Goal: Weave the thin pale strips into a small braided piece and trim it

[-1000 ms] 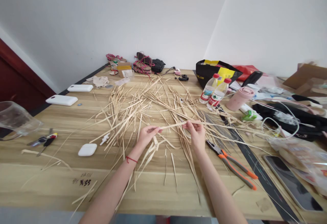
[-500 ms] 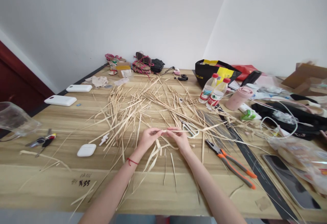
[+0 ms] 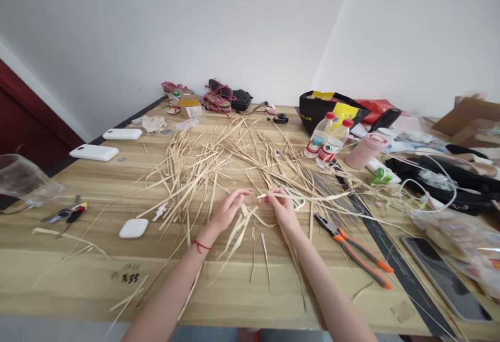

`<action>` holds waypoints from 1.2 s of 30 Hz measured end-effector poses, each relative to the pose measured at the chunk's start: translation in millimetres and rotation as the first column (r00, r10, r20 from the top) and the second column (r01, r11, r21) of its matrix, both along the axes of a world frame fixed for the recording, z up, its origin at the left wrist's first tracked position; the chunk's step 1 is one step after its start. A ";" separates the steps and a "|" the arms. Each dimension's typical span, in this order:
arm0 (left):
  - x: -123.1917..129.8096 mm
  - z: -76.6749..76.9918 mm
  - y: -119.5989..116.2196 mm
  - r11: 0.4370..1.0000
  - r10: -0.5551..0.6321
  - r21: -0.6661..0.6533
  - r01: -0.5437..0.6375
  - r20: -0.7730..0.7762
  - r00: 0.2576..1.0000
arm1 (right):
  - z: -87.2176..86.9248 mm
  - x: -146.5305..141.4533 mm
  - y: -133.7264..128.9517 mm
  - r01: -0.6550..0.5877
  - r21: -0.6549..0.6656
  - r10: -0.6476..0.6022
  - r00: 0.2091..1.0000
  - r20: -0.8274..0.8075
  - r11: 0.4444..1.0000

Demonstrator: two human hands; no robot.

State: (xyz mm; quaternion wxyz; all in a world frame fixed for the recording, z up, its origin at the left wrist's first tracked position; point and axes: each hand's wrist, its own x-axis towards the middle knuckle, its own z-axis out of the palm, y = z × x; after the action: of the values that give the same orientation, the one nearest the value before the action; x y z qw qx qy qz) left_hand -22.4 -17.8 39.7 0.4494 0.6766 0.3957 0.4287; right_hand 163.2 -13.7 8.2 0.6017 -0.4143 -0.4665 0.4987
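Observation:
My right hand (image 3: 282, 209) pinches a pale flat straw strip (image 3: 312, 196) close to its end. The strip runs off to the right, over the white-handled scissors (image 3: 299, 200). A short gap away, my left hand (image 3: 229, 211) is open, fingers stretched toward the right hand, with no strip visible in it. Below and between the hands lies a small knotted bundle of straw strips (image 3: 242, 219), its loose ends splayed toward me. Ahead of both hands spreads a large heap of loose straw strips (image 3: 203, 160).
Orange-and-grey pliers (image 3: 357, 251) lie right of my right hand, with a phone (image 3: 445, 277) beyond. A white earbud case (image 3: 133, 228) is on the left. Two red-capped bottles (image 3: 330, 144) and a pink cup (image 3: 366, 150) stand at the back right.
My hands have moved apart. The left has let go of the strip and opened, while the right keeps the strip's end. More of the knotted bundle shows between them.

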 end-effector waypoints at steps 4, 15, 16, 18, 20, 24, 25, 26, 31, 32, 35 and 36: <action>-0.4 -2.7 1.7 1.000 -0.024 0.006 0.024 -0.021 0.999 | 4.1 1.6 -1.4 -0.019 0.006 0.020 1.000 -0.017 1.000; 3.2 -6.6 0.6 0.995 -0.012 0.093 0.032 -0.203 0.979 | 12.4 -4.1 -10.1 -0.196 0.016 0.195 0.979 0.057 0.980; 3.0 -7.7 1.0 0.995 0.003 0.098 0.017 -0.207 0.978 | 12.8 -4.8 -10.7 -0.215 0.015 0.213 0.975 0.063 0.977; 2.3 -11.2 2.9 0.994 0.038 0.105 -0.016 -0.215 0.976 | 11.6 -6.0 -10.7 -0.236 -0.004 0.236 0.970 0.057 0.972; 1.3 -15.6 5.5 0.992 0.075 0.113 -0.050 -0.219 0.973 | 7.6 -6.7 -9.1 -0.229 -0.035 0.231 0.972 0.039 0.973; -0.6 -22.5 10.6 0.991 0.088 0.112 -0.067 -0.192 0.977 | -3.0 -6.3 -4.9 -0.192 -0.066 0.195 0.980 0.032 0.979; -0.9 -23.4 11.4 0.992 0.079 0.106 -0.061 -0.177 0.981 | -5.1 -6.2 -4.3 -0.191 -0.069 0.194 0.981 0.033 0.979; -1.1 -24.0 12.0 0.994 0.067 0.098 -0.052 -0.161 0.985 | -6.7 -6.1 -3.9 -0.193 -0.073 0.196 0.980 0.031 0.978; -1.7 -25.2 13.6 0.998 0.004 0.069 0.002 -0.086 0.996 | -10.8 -6.2 -4.1 -0.250 -0.164 0.248 0.968 -0.030 0.954; -1.9 -25.5 13.8 0.997 -0.013 0.070 0.018 -0.073 0.997 | -11.1 -6.1 -4.2 -0.267 -0.195 0.263 0.964 -0.049 0.944; -2.1 -26.3 14.5 0.994 -0.076 0.074 0.078 -0.033 0.997 | -11.4 -5.3 -3.9 -0.318 -0.255 0.298 0.948 -0.112 0.913; -2.1 -26.5 14.7 0.993 -0.096 0.075 0.097 -0.020 0.995 | -11.2 -5.1 -3.9 -0.328 -0.263 0.304 0.944 -0.131 0.907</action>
State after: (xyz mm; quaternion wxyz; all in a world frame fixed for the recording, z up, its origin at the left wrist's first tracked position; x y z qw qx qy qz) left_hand -24.5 -3.0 13.2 0.4403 0.7149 0.3499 0.4155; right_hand 158.0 -17.6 -2.9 0.4679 -0.3921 -0.4251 0.6683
